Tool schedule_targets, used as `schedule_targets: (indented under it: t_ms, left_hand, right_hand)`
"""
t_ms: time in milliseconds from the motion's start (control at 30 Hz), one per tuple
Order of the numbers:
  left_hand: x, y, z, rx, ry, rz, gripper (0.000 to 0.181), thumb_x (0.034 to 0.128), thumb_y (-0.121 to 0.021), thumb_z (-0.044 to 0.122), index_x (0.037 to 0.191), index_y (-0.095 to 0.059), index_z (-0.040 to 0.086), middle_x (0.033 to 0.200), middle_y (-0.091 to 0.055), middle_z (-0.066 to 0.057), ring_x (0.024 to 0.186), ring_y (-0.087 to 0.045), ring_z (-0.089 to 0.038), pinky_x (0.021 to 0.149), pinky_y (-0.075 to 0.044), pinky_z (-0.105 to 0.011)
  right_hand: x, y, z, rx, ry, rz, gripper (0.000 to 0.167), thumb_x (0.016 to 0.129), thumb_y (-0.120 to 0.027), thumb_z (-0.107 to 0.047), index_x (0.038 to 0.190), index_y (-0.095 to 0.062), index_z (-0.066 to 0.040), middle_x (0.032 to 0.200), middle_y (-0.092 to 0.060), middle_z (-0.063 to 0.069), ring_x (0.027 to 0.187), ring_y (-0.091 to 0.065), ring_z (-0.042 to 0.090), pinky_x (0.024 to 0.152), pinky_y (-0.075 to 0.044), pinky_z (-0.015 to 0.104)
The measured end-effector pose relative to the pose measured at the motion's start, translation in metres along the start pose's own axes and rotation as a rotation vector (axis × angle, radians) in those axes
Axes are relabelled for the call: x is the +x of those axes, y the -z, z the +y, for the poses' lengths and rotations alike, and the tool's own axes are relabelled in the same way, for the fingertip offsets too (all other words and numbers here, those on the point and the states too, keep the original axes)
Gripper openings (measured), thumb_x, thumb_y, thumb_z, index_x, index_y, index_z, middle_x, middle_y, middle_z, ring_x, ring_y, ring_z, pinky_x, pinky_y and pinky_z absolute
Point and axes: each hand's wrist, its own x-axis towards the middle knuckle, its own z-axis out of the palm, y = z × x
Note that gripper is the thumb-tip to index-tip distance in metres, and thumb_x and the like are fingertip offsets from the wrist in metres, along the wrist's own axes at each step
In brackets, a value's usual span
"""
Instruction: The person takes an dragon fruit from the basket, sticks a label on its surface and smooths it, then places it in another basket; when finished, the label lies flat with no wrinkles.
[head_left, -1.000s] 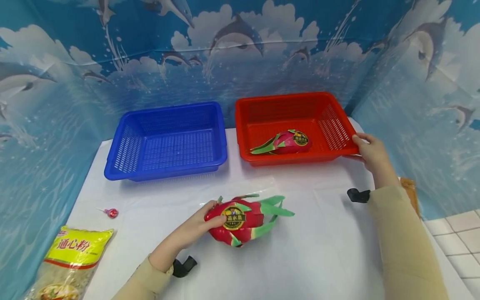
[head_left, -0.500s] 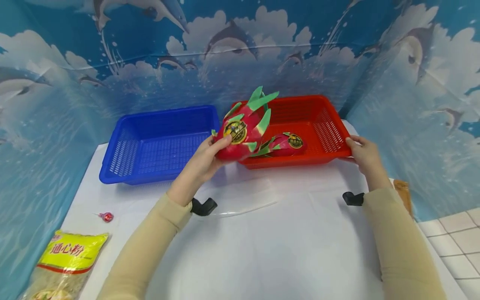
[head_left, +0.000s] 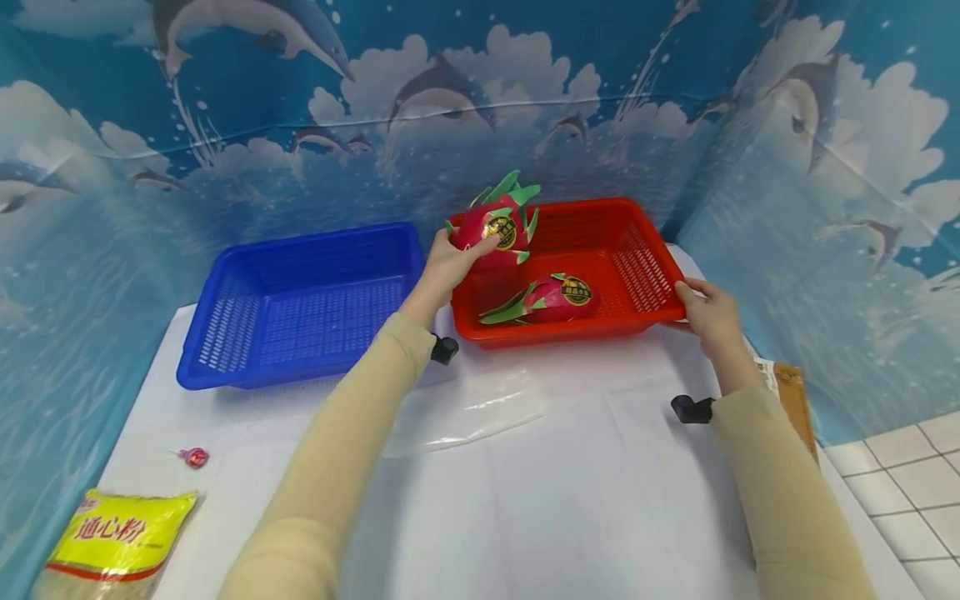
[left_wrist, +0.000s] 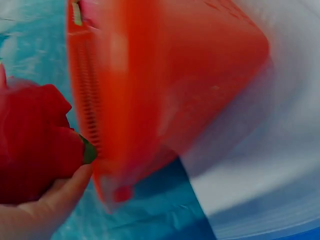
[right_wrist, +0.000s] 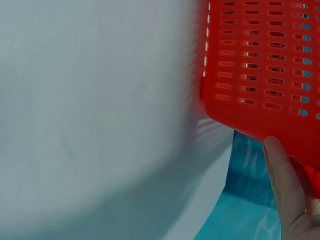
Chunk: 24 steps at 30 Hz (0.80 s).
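Note:
My left hand grips a dragon fruit with green leaf tips and a black and gold label, holding it above the left part of the red basket. In the left wrist view the fruit fills the left side, beside the blurred basket. A second dragon fruit lies inside the basket near its front wall. At the basket's right end my right hand holds the rim. The right wrist view shows fingers at the basket's slotted wall.
A blue basket stands left of the red one. A clear plastic sheet lies on the white table. At the left are a lollipop and a yellow pasta bag. A brown object is partly hidden by the right arm.
My left hand has lifted the dragon fruit off the table and carried it forward over the red basket. My right hand has stayed on the basket's rim. The head view has shifted slightly.

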Motion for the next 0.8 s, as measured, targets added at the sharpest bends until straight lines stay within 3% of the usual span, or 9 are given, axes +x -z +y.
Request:
schedule_targets:
  t_ms: [200,400,533,667,800]
  left_hand:
    - [0.013,-0.010,-0.010,0.219,-0.032,-0.032,0.103,0.0856,-0.075,0.041,0.157,-0.008,0.009,0.163,-0.021,-0.007,0.149,-0.026,-0.027,0.118,-0.032,-0.044]
    - [0.020,-0.021,-0.018,0.381,-0.114,-0.024,0.102,0.0865,-0.075,0.039,0.156,-0.009,0.004,0.160,-0.027,-0.014,0.145,-0.033,-0.029,0.117,-0.033,-0.041]
    - [0.021,-0.027,-0.025,0.471,-0.099,-0.034,0.100,0.0898,-0.070,0.041,0.156,-0.006,0.001,0.162,-0.020,-0.016,0.148,-0.028,-0.028,0.119,-0.030,-0.039]
    - [0.022,-0.033,-0.028,0.505,-0.064,-0.055,0.099,0.0949,-0.062,0.044,0.155,0.002,-0.003,0.164,-0.011,-0.020,0.150,-0.021,-0.031,0.121,-0.025,-0.039]
    - [0.022,-0.039,-0.028,0.562,-0.047,-0.025,0.095,0.0975,-0.055,0.049,0.155,0.000,-0.004,0.162,-0.014,-0.023,0.149,-0.025,-0.034,0.120,-0.027,-0.041]
  right_hand:
    - [-0.001,-0.004,0.000,0.026,0.021,0.021,0.073,0.100,-0.040,-0.055,0.156,-0.026,-0.011,0.149,-0.041,0.021,0.081,-0.059,0.001,0.073,-0.055,0.016]
    - [-0.003,-0.007,0.002,0.055,0.025,0.032,0.071,0.100,-0.040,-0.053,0.156,-0.026,-0.011,0.150,-0.040,0.023,0.081,-0.060,0.001,0.068,-0.055,0.014]
    - [-0.002,-0.010,0.003,0.039,0.026,0.043,0.070,0.100,-0.040,-0.053,0.156,-0.027,-0.013,0.150,-0.042,0.021,0.084,-0.060,0.004,0.070,-0.055,0.015]
    - [-0.001,-0.010,0.005,0.014,0.032,0.050,0.070,0.100,-0.039,-0.055,0.156,-0.028,-0.013,0.148,-0.043,0.021,0.087,-0.061,0.006,0.074,-0.055,0.017]
    - [-0.002,-0.008,0.004,0.017,0.035,0.048,0.071,0.100,-0.039,-0.055,0.156,-0.026,-0.013,0.149,-0.043,0.022,0.086,-0.060,0.005,0.072,-0.055,0.016]
